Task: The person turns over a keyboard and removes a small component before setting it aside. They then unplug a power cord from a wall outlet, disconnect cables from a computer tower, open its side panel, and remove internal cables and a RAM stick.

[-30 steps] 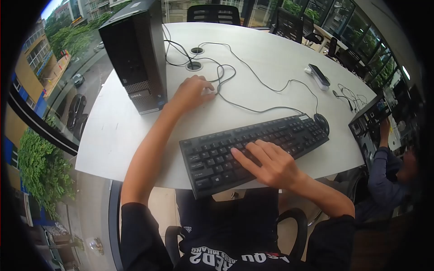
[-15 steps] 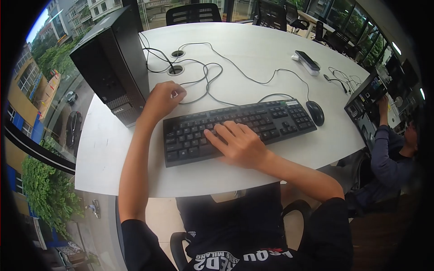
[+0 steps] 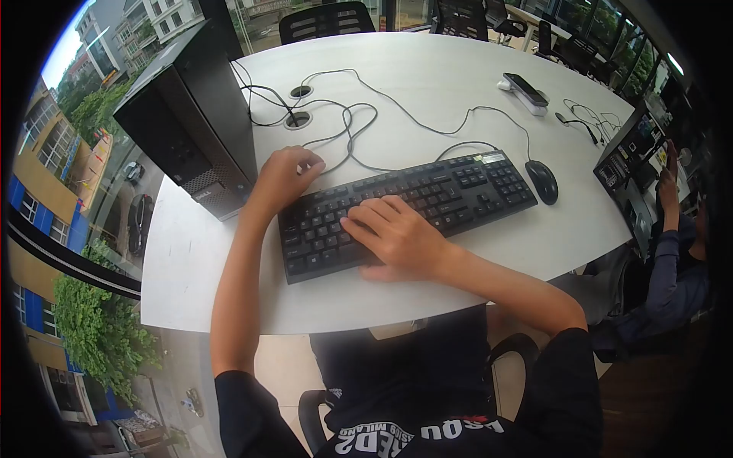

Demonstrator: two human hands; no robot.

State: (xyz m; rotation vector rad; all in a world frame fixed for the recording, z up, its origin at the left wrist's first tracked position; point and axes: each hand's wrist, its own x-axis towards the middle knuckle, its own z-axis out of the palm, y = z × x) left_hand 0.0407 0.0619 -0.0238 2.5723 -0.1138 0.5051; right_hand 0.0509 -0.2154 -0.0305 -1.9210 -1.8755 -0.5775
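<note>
A black keyboard [image 3: 450, 200] lies at a slant on the white table in front of me. My right hand [image 3: 403, 240] rests over its left-middle keys, fingers bent forward and lying on them, thumb apart near the front edge. Just beyond the keyboard's far left corner is my left hand [image 3: 289, 179], its fingers curled in and thumb close to them. Whatever those fingertips may hold is hidden. To the left of that hand stands a black Dell computer tower [image 3: 183, 122], near the inside of my wrist.
A black mouse [image 3: 542, 182] sits right of the keyboard. Thin cables [image 3: 351, 130] loop behind it toward two table holes. Farther right are a phone-like device on a white base [image 3: 525, 93] and an opened computer case [image 3: 634, 156], with another person beside it.
My left hand has shifted slightly right and down, nearer the keyboard's corner. My right hand's fingers have drawn closer together on the keys. The other person's hand at right has risen.
</note>
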